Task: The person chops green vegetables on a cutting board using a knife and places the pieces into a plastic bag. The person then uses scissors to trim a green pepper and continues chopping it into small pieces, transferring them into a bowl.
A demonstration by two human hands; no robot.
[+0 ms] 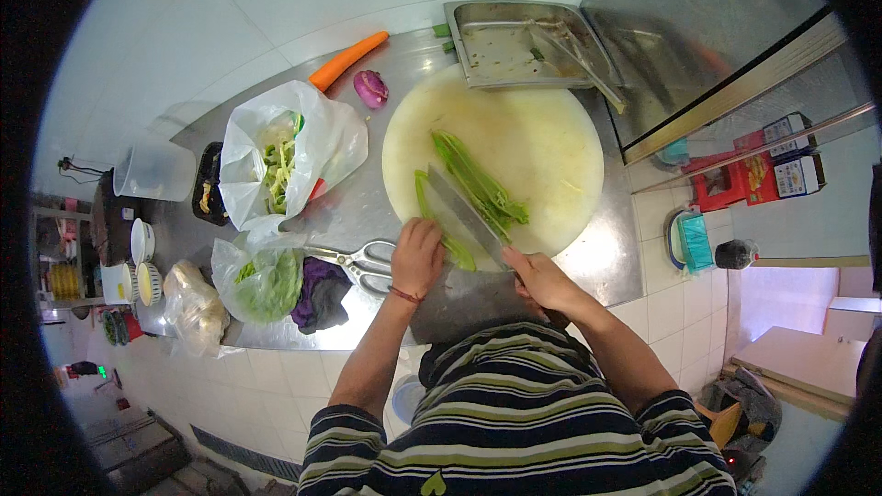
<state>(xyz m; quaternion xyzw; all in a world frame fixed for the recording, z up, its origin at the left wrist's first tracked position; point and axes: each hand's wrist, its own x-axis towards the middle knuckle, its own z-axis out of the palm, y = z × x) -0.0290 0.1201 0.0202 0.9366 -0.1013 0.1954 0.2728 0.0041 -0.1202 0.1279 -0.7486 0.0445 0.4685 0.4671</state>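
My right hand (541, 279) grips the handle of a kitchen knife (463, 210) with a broad steel blade. Its blade slants up and left across the round, pale cutting board (565, 151). With curled fingers, my left hand (418, 255) holds a single green celery stalk (422, 196) against the board, left of the blade. The stalk's middle is partly hidden by that hand. Just right of the knife lies a bunch of celery stalks (475, 176), apart from my left hand. Whether the blade touches the held stalk is hard to tell.
Behind the board, a steel tray (475, 76) overlaps its rim. Leftward are a carrot (350, 60), a purple onion (371, 89), a white plastic bag (337, 131) of vegetable scraps, kitchen scissors (358, 262), and bagged greens (265, 289). A partition (689, 27) stands right.
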